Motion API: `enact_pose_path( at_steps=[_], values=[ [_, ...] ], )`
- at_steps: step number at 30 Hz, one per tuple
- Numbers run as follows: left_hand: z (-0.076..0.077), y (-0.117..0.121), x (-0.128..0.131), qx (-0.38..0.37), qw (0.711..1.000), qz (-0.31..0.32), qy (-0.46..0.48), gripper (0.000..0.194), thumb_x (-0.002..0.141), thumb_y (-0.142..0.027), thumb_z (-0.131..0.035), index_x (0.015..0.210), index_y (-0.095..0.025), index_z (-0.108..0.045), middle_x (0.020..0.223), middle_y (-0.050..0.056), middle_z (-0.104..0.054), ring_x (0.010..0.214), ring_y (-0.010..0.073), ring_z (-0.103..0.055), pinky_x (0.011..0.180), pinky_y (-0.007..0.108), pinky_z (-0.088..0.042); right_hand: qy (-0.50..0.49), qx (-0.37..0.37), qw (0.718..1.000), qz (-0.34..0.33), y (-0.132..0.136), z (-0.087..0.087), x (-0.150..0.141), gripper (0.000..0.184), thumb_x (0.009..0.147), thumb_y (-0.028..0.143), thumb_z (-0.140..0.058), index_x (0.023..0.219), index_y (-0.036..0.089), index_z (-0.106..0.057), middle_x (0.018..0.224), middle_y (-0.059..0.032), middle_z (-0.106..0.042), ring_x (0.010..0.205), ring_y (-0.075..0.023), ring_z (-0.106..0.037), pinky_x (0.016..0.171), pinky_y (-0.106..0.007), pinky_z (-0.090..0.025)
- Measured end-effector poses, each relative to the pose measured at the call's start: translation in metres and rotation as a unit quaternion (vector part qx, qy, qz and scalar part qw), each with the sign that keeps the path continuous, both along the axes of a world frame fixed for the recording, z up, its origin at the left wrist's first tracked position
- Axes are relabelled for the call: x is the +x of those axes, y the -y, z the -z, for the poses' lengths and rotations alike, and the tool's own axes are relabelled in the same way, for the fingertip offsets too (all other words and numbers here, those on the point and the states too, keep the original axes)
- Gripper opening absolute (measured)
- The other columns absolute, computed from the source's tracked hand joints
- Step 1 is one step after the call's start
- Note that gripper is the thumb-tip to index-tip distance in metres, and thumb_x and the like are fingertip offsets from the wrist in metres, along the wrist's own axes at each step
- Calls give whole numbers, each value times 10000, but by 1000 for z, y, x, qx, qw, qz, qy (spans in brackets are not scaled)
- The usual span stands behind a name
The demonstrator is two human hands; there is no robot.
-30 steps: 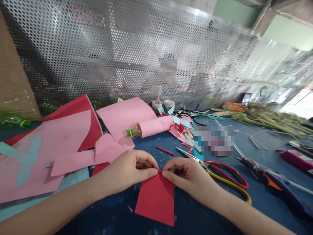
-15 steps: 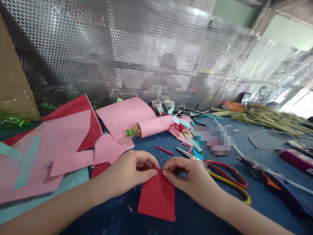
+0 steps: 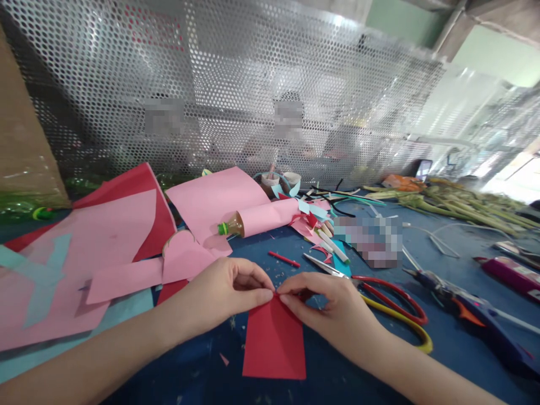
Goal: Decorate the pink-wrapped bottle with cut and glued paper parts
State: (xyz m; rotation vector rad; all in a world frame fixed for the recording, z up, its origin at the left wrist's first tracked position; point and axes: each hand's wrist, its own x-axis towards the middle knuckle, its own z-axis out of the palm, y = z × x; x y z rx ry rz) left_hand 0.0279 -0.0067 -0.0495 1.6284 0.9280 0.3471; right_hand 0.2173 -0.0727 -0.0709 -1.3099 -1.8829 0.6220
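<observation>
A piece of red paper (image 3: 274, 343) lies on the blue table (image 3: 422, 349) just in front of me, narrowing toward its far tip. My left hand (image 3: 228, 289) pinches that tip from the left with thumb and forefinger closed on it. My right hand (image 3: 327, 304) pinches the same tip from the right, fingers curled. The two hands almost touch at the paper's top edge.
Scissors (image 3: 379, 306) with red and yellow handles lie right of my right hand. A glue gun (image 3: 459, 306) lies further right. Pink sheets (image 3: 84, 253), a bottle wrapped in pink paper (image 3: 261, 218) and paper scraps lie behind. A perforated metal screen (image 3: 253, 84) stands at the back, with people behind it.
The red paper's lower edge has swung slightly right and the sheet looks narrower and straighter. Both hands stay pinched on its top tip, barely moved.
</observation>
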Motion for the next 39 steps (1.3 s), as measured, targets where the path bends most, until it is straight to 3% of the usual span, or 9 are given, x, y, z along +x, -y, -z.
enact_pose_path(
  at_steps=[4, 9, 15, 18, 24, 27, 31, 36, 39],
  values=[
    [-3, 5, 0, 106, 994, 2, -19, 114, 757, -228, -576, 809, -206, -675, 797, -22, -710, 761, 153, -657, 689, 227, -485, -38, -87, 995, 10, -3, 0, 1, 95, 816, 260, -596, 823, 222, -683, 761, 19, -714, 688, -126, -646, 607, -197, -486],
    [1, 7, -1, 205, 978, 19, -36, 146, 787, -213, -550, 808, -231, -693, 806, -44, -713, 741, 140, -657, 668, 210, -481, -31, -91, 995, 15, -4, -1, 1, 91, 807, 218, -583, 789, 214, -672, 752, 21, -707, 688, -126, -641, 618, -200, -481],
    [2, 0, 0, 103, 994, 15, -17, 118, 761, -226, -583, 827, -202, -678, 825, -14, -722, 789, 159, -673, 728, 234, -507, 14, 10, 1000, 9, -1, 1, 1, 103, 822, 175, -567, 799, 218, -658, 785, 23, -709, 717, -113, -646, 673, -187, -481],
    [3, -2, 0, 57, 998, 7, -4, 114, 738, -260, -619, 810, -191, -673, 802, -2, -720, 795, 171, -674, 742, 254, -511, 13, 25, 1000, 4, 0, 1, 1, 106, 824, 165, -566, 812, 216, -658, 800, 21, -710, 734, -110, -646, 694, -185, -478],
    [3, 0, 0, 98, 995, -12, -12, 114, 737, -245, -605, 806, -192, -678, 802, 6, -713, 782, 178, -674, 730, 264, -512, -58, -95, 994, 9, -6, 0, 2, 93, 825, 230, -576, 830, 218, -668, 779, 18, -700, 708, -117, -629, 626, -197, -467],
    [3, 0, 0, 101, 995, -7, -22, 118, 735, -238, -594, 805, -190, -677, 788, 8, -712, 763, 178, -672, 710, 262, -510, -90, -120, 989, 7, -8, 2, 2, 85, 809, 245, -591, 818, 203, -665, 792, 1, -690, 729, -129, -618, 653, -218, -465],
    [4, 1, 1, 64, 997, 7, -35, 127, 710, -261, -627, 812, -190, -655, 718, -4, -705, 702, 174, -664, 642, 248, -497, -174, -165, 971, 10, -10, 3, 2, 147, 771, 301, -639, 867, 190, -644, 805, -8, -664, 705, -127, -595, 633, -230, -460],
    [7, 0, 1, 23, 999, -26, -22, 136, 748, -273, -575, 844, -181, -603, 686, -2, -694, 663, 179, -674, 643, 275, -513, -255, -270, 928, -22, -15, 7, 6, 308, 720, 380, -706, 922, 174, -598, 860, -19, -660, 741, -143, -607, 682, -261, -478],
    [10, -1, 0, -41, 999, -2, 7, 197, 771, -318, -579, 903, -173, -575, 723, 29, -707, 721, 207, -691, 676, 313, -531, -252, -238, 938, -2, -20, 10, 10, 306, 767, 423, -653, 922, 171, -580, 847, -25, -649, 735, -152, -603, 688, -280, -486]
  ],
)
